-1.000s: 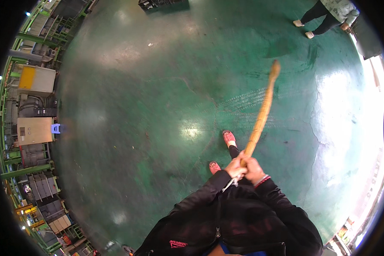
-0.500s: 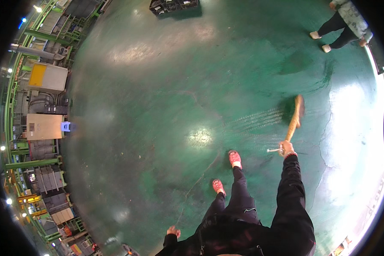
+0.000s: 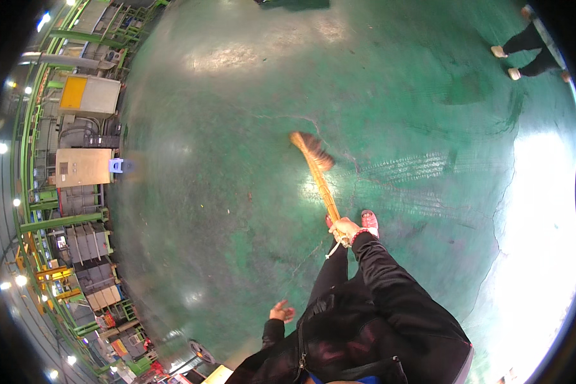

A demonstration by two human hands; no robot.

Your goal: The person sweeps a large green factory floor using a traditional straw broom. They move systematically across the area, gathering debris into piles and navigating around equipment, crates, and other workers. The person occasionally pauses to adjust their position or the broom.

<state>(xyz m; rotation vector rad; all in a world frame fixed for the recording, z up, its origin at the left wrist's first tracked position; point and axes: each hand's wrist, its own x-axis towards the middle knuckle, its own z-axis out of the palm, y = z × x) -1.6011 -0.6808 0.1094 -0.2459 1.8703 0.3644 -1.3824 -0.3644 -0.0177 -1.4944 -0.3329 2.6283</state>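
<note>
Head view shows me the broom [image 3: 322,182] mid-scene, running from the right hand [image 3: 344,230] toward the far side and slightly left, over the green floor [image 3: 192,147]. Small dark markings sit on the tan cabinet [image 3: 83,166] at left, too tiny for me to read; a blue stool [image 3: 116,166] stands just beside it. The broom is straw-yellow, its handle [image 3: 329,203] ringed with darker bands, and dark brown bristles [image 3: 320,152] fan out rightward at its far end. They are blurred, so I cannot tell whether they touch the floor. I see the right fingers wrapped round the near end of the handle, where a white cord [image 3: 333,250] dangles. The left hand [image 3: 281,312] hangs near and left, well apart from the broom, its fingers loosely spread. Far right, I make out another person's legs [image 3: 536,52] in dark trousers.
</note>
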